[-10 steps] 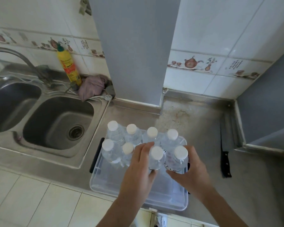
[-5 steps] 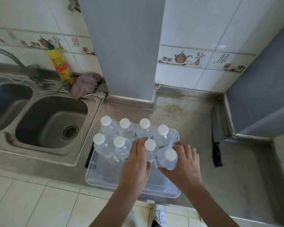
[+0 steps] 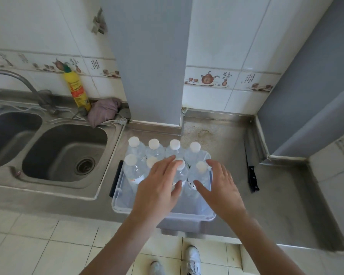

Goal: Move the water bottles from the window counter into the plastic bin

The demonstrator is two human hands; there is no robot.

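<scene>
Eight water bottles (image 3: 133,171) with white caps stand up in two rows inside the clear plastic bin (image 3: 117,203) on the metal counter (image 3: 276,205) (beside the sink (image 3: 64,155)), while the left hand (image 3: 157,189) and right hand (image 3: 220,187) hover over them, fingers spread wide, holding nothing.

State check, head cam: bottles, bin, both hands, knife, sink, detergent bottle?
water bottles: eight, upright, capped, in the bin
plastic bin: on the counter, lid off
left hand: open, above the bottles
right hand: open, empty
knife: flat on the counter
sink: empty
detergent bottle: upright, capped
</scene>
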